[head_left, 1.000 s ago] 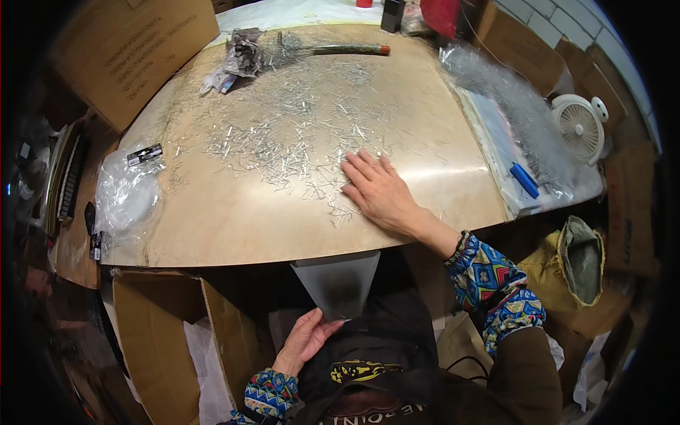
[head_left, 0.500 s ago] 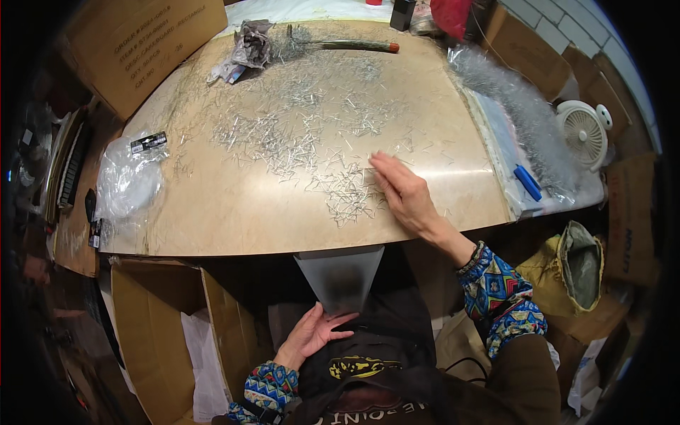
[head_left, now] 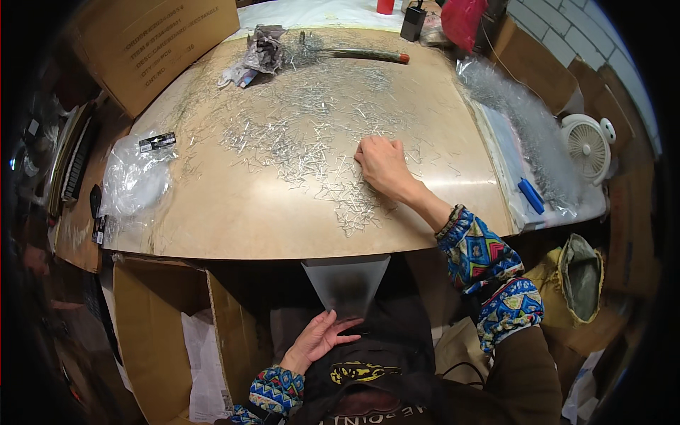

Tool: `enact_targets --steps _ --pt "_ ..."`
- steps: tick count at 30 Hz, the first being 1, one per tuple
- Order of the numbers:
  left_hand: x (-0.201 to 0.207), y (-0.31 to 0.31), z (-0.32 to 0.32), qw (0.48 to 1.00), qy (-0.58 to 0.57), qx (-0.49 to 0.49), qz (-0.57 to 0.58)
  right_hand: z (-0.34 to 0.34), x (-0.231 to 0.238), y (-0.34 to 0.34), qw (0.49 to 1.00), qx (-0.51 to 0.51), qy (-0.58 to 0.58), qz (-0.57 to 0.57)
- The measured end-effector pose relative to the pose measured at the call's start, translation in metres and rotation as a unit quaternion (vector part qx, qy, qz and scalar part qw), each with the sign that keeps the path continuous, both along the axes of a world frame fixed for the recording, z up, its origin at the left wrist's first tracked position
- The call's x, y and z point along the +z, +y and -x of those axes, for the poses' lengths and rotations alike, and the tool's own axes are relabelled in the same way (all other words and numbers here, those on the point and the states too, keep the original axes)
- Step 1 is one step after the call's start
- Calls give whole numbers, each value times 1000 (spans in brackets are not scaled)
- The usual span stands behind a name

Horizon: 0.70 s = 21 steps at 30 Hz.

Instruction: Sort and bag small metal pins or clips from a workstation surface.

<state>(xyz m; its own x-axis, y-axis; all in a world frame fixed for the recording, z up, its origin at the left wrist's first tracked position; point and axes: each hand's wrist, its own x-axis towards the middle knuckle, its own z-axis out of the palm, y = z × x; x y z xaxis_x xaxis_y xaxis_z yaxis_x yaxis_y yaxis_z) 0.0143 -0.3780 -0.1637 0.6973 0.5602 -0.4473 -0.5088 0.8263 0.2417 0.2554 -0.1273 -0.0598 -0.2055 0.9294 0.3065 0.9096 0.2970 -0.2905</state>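
Observation:
Many small silvery bent wire pieces (head_left: 287, 145) lie scattered over the tan tabletop (head_left: 241, 219), with a denser patch toward the near edge. My right hand (head_left: 382, 164) rests on the right side of that patch, its fingers curled down onto the pieces; whatever is under the fingers is hidden. Just below the table's near edge is a translucent frosted plastic container (head_left: 346, 280), tapering toward me. My left hand (head_left: 322, 338) holds its lower end, thumb on top and fingers spread along the bottom. A dark smudge shows through the container; its contents are unclear.
A brush-like tool with an orange tip (head_left: 368, 54) and crumpled paper (head_left: 263, 51) lie at the back. Clear plastic bags (head_left: 138, 177) sit at left. A blue marker (head_left: 531, 195) and white fan (head_left: 586, 147) are at right. An opened cardboard box (head_left: 163, 280) stands lower left.
My right hand has moved slightly left, and its outstretched fingers have curled down onto the wire pieces. My left hand keeps hold of the container. The whole view has shifted a little.

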Motion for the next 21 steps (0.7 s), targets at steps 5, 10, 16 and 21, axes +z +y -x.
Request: enact_targets --steps 5,10,16,21 --pt "6 -2 4 1000 1 5 15 4 21 8 984 -25 169 47" --pt "-22 -3 -2 998 -62 -2 10 72 25 -39 973 199 68 96" --pt "-8 -11 -3 999 -23 25 9 246 11 -42 916 394 59 54" --pt "-4 -11 -4 999 -29 10 -17 333 1 -14 945 321 53 11"
